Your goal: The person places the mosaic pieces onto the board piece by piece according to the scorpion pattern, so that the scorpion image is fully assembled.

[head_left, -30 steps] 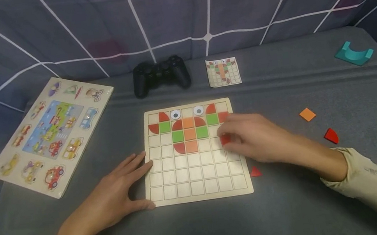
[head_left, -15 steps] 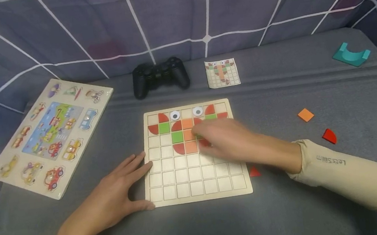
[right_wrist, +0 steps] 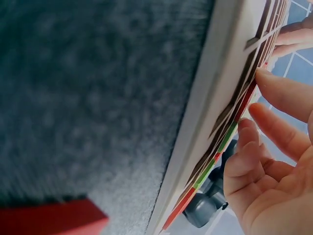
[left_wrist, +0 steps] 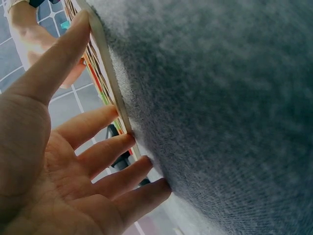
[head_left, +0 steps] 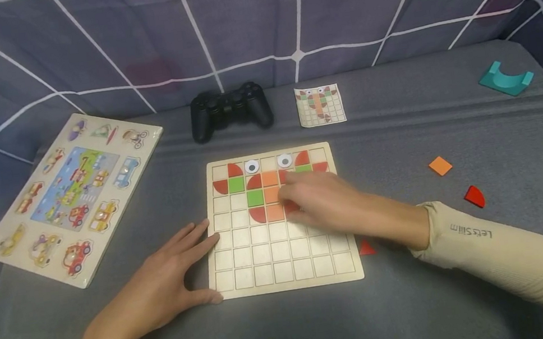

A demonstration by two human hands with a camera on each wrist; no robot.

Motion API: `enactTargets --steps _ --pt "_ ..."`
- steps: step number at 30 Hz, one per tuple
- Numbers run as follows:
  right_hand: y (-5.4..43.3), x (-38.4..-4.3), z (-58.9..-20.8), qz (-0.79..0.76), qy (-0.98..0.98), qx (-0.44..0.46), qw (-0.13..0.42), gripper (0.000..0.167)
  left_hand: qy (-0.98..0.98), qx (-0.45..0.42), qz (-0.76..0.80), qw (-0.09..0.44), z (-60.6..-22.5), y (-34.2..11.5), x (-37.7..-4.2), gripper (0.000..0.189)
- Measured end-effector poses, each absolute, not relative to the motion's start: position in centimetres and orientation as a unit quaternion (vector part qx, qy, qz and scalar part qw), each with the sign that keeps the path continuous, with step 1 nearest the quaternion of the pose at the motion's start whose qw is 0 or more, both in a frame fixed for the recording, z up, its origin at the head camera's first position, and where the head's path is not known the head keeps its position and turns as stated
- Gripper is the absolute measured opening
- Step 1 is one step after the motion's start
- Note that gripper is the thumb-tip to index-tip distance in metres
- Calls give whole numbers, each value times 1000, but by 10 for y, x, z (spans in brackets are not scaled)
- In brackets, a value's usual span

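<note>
A wooden grid board (head_left: 272,254) lies flat on the table, its upper cells filled with red, green and orange tiles and two googly eyes. My left hand (head_left: 162,276) rests at the board's left edge, fingers spread, the fingertips and thumb touching the rim. Over the board's middle, my right hand (head_left: 331,199) pinches a red quarter-circle tile (right_wrist: 248,99) between thumb and fingers, at the cell right of the lowest orange tile (head_left: 275,212). The hand partly covers this tile and hides the green one above it.
Right of the board lie a red triangle (head_left: 366,247), a loose red quarter circle (head_left: 475,196) and an orange square (head_left: 440,166). Behind stand a black game controller (head_left: 230,111), a pattern card (head_left: 321,106) and a teal bracket (head_left: 507,78). A vehicle puzzle (head_left: 76,193) lies left.
My right hand has moved left from the board's right edge to its middle, carrying the red quarter-circle tile down to a cell. The left hand has stayed in place.
</note>
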State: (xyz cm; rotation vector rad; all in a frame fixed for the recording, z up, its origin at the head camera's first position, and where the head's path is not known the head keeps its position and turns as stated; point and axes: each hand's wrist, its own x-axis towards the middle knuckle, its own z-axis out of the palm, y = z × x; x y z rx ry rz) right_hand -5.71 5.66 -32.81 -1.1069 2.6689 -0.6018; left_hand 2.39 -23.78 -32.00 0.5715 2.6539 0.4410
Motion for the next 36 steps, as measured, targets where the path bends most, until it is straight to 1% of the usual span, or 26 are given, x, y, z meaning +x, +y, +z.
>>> enactTargets --steps 7,16,32,36 --pt "59 -57 -331 -220 895 -375 97 16 947 205 157 191 -321 -238 24 95" --pt "62 -57 -327 -233 892 -368 120 16 947 203 158 194 -320 -238 24 96" --pt "64 -58 -329 -229 895 -370 99 11 947 205 159 190 -321 -238 24 95" --pt "69 -58 -330 -248 889 -373 95 13 947 206 161 188 -321 -238 23 96"
